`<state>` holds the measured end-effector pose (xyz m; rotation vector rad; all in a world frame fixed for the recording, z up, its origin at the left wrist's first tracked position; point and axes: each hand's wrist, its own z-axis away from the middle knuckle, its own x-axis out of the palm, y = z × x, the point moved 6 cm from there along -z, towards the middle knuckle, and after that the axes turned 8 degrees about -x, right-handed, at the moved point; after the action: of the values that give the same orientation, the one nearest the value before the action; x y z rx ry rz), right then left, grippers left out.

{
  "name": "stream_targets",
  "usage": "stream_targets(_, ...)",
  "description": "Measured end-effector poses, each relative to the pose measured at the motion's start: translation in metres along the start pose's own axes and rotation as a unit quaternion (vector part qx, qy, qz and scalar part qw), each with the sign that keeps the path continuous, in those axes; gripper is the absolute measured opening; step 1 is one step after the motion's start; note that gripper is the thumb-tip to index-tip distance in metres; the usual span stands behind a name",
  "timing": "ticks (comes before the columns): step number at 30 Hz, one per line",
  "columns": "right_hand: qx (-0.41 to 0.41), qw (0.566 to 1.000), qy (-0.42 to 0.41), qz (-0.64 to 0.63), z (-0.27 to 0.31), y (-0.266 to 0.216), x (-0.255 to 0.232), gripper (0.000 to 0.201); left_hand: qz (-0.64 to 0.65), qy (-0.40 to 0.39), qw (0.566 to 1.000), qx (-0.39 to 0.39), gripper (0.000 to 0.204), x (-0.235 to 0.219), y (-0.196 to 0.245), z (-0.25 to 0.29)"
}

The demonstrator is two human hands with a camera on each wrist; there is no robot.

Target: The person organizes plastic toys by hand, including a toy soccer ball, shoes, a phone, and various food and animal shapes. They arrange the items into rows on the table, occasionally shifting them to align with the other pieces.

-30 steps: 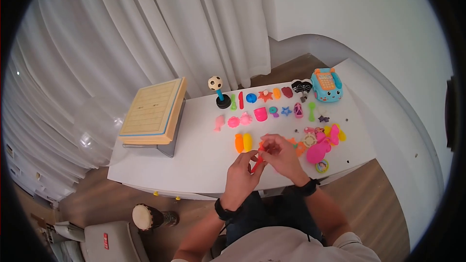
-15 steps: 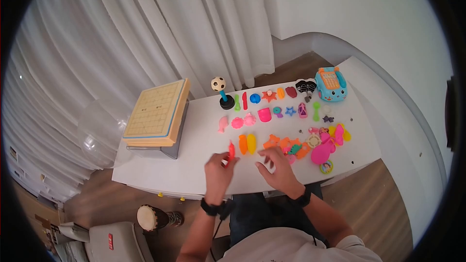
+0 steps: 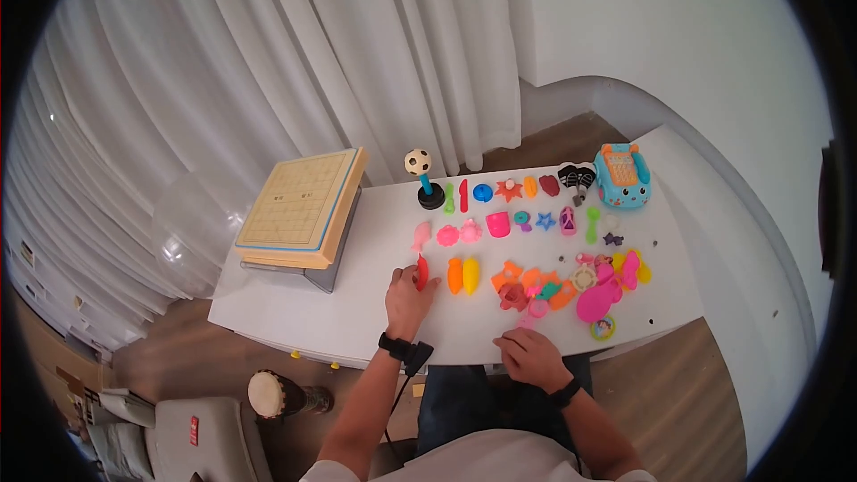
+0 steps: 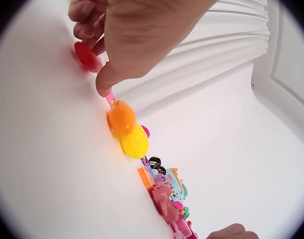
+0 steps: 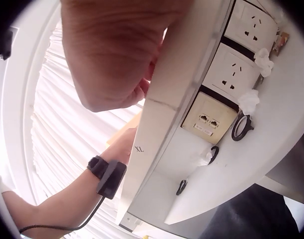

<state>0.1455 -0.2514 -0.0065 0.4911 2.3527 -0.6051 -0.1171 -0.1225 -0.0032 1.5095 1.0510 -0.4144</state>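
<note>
A slim red toy, shaped like a chili pepper [image 3: 422, 273], lies on the white table between the fingers and thumb of my left hand [image 3: 409, 303]. In the left wrist view, the fingers touch the far side of the red toy [image 4: 86, 56], while the thumb stands apart from it. To its right lie an orange toy carrot [image 3: 455, 276] and a yellow toy corn cob [image 3: 471, 276]. My right hand [image 3: 534, 359] rests at the table's front edge with loosely curled fingers and nothing in them.
Several toys, among them a pink fish [image 3: 421, 236], form two rows farther back. A mixed heap with a magenta piece [image 3: 598, 302] lies at right. The toy phone [image 3: 623, 178] and football stand [image 3: 430, 195] are at the back, a board-game box [image 3: 299, 205] at left.
My left hand has brought the red toy down beside the orange carrot, and its thumb has come away. The right hand has drawn back from the table's middle to the front edge.
</note>
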Motion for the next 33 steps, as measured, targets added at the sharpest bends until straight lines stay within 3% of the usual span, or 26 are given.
stream_targets(11, 0.01, 1.0, 0.023, 0.013, 0.003, 0.0, -0.002, 0.03, -0.048, -0.042, 0.998, -0.018, 0.042, 0.004, -0.004, 0.0)
stream_targets(14, 0.011, 1.0, 0.022, 0.015, 0.003, -0.001, -0.003, 0.03, -0.038, 0.01, 0.999, 0.003, 0.048, -0.004, 0.001, 0.007)
stream_targets(16, 0.009, 1.0, 0.023, 0.017, 0.002, -0.001, -0.004, 0.029, -0.031, 0.061, 0.996, 0.055, 0.05, -0.014, 0.013, 0.012)
stream_targets(19, 0.003, 1.0, 0.015, 0.017, 0.002, -0.002, -0.004, 0.029, -0.026, 0.058, 0.99, 0.125, 0.047, -0.013, 0.032, 0.022)
stream_targets(22, -0.003, 1.0, 0.011, 0.013, 0.002, -0.002, -0.003, 0.028, -0.026, 0.042, 0.988, 0.147, 0.045, -0.001, 0.044, 0.026)
stream_targets(33, 0.004, 1.0, 0.016, 0.007, 0.008, 0.002, 0.001, 0.027, -0.077, -0.025, 0.996, 0.024, 0.046, 0.026, 0.052, 0.006)
